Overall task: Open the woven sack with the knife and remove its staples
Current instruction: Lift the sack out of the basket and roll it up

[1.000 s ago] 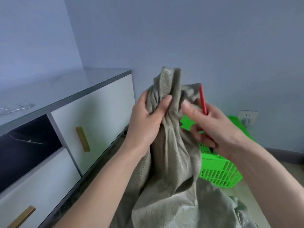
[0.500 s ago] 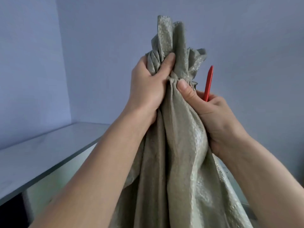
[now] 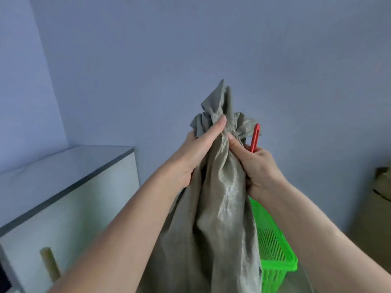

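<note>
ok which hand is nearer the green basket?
Right. The right hand grips the sack directly above the green basket; the left hand grips the sack's far side.

Two bare hands hold up a grey-green woven sack (image 3: 213,208) by its gathered neck. The left hand (image 3: 196,153) grips the bunched fabric, thumb pressed on top; the right hand (image 3: 257,168) pinches the neck just beside it — a slim red plastic knife (image 3: 254,138) sticks up from that fist. Behind the sack, a bright green slatted plastic basket (image 3: 275,246); to the left, a white cabinet (image 3: 69,187) with a grey top.
</note>
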